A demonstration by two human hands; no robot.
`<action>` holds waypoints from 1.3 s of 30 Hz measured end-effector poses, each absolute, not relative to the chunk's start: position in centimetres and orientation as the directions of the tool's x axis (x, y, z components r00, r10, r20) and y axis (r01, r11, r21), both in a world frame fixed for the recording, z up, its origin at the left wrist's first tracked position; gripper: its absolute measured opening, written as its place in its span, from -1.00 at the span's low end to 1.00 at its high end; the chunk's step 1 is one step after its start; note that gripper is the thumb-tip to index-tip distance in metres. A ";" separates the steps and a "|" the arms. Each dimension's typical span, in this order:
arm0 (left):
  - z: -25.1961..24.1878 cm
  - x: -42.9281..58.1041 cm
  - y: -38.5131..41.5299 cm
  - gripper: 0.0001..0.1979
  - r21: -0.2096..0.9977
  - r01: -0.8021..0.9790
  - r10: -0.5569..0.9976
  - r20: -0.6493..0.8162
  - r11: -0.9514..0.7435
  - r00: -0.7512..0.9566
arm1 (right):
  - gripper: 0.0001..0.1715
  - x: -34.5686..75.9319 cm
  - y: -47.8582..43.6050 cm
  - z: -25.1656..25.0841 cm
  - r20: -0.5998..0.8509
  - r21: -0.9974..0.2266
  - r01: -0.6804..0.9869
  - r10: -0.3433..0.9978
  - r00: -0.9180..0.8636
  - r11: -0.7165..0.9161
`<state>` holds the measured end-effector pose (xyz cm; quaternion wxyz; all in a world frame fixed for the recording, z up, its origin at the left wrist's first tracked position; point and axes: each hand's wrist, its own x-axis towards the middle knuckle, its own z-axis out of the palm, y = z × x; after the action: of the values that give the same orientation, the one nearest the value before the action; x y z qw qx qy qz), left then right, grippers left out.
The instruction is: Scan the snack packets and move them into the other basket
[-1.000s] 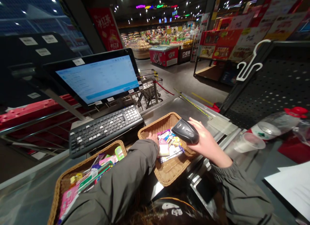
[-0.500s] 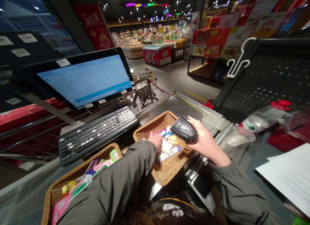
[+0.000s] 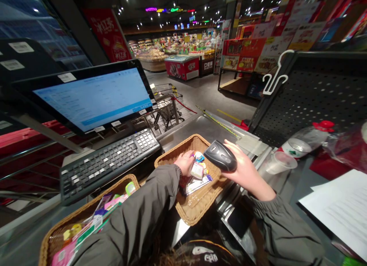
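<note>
Two wicker baskets sit on a checkout counter: the far basket (image 3: pixel 191 210) holds a few small packets, the near basket (image 3: pixel 57 231) a heap of bright packets partly hidden by a grey sleeve and cut off at the frame's edge. Inside the far basket the left hand (image 3: pixel 185 163) pinches a small pink packet (image 3: pixel 197 170) between its fingertips. The right hand (image 3: pixel 243 168), fingers wrapped tight, holds a black scanner (image 3: pixel 220 158) just above that basket's rim. Labels on the packets are too small to read
</note>
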<state>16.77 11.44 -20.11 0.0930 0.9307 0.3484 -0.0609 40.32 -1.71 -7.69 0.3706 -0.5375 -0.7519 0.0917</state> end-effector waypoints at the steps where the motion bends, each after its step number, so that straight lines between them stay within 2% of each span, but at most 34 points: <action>1: -19.1 16.8 11.5 -0.19 0.155 0.661 0.649 -0.129 -0.734 0.750 | -0.40 40.3 -1.7 -7.6 0.467 -0.536 0.740 0.873 -0.141 0.406; 5: -13.5 16.0 11.4 -0.29 0.187 0.658 0.680 0.094 -0.730 0.727 | -0.40 39.5 -1.7 -7.0 0.516 -0.503 0.752 0.846 -0.134 0.426; 8: -8.3 14.0 10.4 -0.24 0.151 0.675 0.689 0.252 -0.722 0.680 | -0.39 38.5 -2.0 -6.0 0.562 -0.453 0.755 0.809 -0.172 0.475; 13: -1.4 8.6 7.0 -0.33 0.019 0.739 0.640 0.514 -0.674 0.571 | -0.30 36.0 -3.2 -3.1 0.632 -0.362 0.723 0.725 -0.273 0.588; 17: 1.2 4.1 3.7 -0.38 -0.075 0.803 0.565 0.672 -0.591 0.479 | -0.34 33.0 -4.3 -0.5 0.675 -0.286 0.681 0.646 -0.356 0.674; 20: 2.0 1.1 1.4 -0.39 -0.085 0.852 0.574 0.704 -0.517 0.418 | -0.38 30.3 -4.8 1.0 0.696 -0.251 0.631 0.590 -0.410 0.734; 25: 2.4 -3.3 -1.8 -0.36 -0.069 0.921 0.672 0.663 -0.383 0.329 | -0.45 25.6 -5.1 1.9 0.668 -0.217 0.572 0.547 -0.504 0.791; 28: 2.3 -5.6 -3.4 -0.36 -0.063 0.946 0.711 0.644 -0.317 0.281 | -0.41 23.1 -5.2 1.9 0.643 -0.199 0.550 0.531 -0.552 0.811; 32: 2.1 -8.0 -5.1 -0.38 -0.065 0.961 0.722 0.647 -0.267 0.245 | -0.39 20.5 -5.7 1.9 0.617 -0.193 0.512 0.510 -0.600 0.837; 39: 1.5 -10.8 -6.8 -0.34 -0.040 0.976 0.744 0.640 -0.216 0.191 | -0.48 18.0 -6.6 1.9 0.595 -0.190 0.449 0.466 -0.655 0.873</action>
<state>-10.85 -6.79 1.54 -0.2282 0.7372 0.5831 0.2539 18.01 -6.56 1.85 0.3305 -0.2516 -0.9096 0.0130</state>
